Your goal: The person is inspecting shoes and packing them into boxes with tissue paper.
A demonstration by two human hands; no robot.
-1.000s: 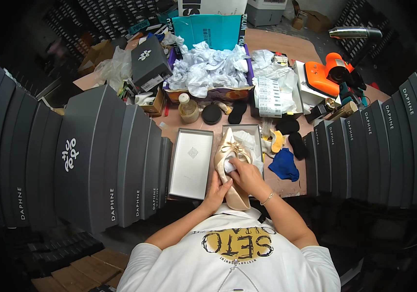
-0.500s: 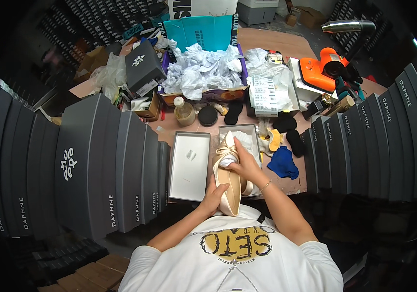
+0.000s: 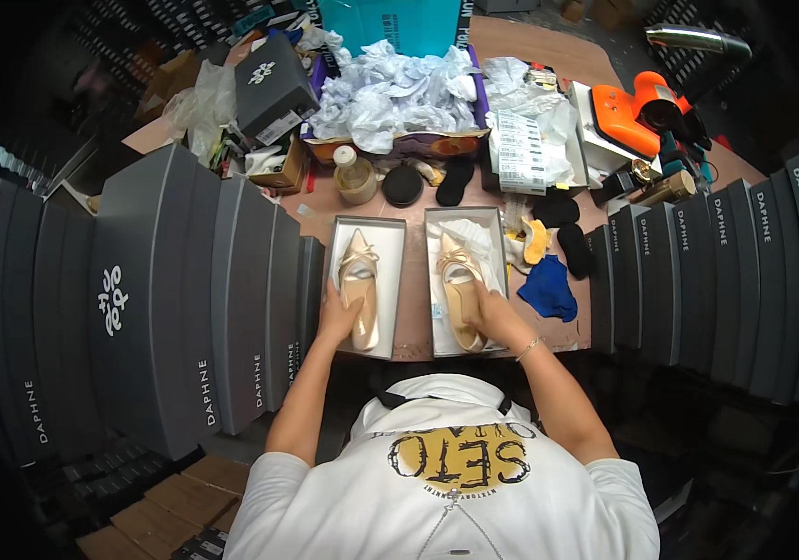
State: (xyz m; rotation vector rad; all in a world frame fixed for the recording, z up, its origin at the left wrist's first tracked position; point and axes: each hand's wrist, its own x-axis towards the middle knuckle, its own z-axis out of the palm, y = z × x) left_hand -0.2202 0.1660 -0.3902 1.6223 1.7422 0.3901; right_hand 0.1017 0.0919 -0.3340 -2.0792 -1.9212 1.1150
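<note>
Two open grey shoe box halves lie side by side on the brown table. In the left half (image 3: 392, 280) lies a beige pointed shoe (image 3: 360, 280) with a small bow, and my left hand (image 3: 336, 317) rests on its heel end. The right half (image 3: 493, 224), lined with white tissue, holds the matching beige shoe (image 3: 458, 280). My right hand (image 3: 497, 317) grips that shoe's heel end.
Tall stacks of grey shoe boxes (image 3: 166, 299) wall in the left, and more stacks (image 3: 726, 280) stand on the right. Behind the trays lie crumpled white paper (image 3: 390, 89), a teal bag (image 3: 390, 19), a tape roll (image 3: 355, 175), black pads (image 3: 403, 185), a blue cloth (image 3: 549, 287) and an orange tool (image 3: 633, 117).
Both hands held the shoes together over the right box half. Now the shoes are apart, one lying in each half, with a hand on each.
</note>
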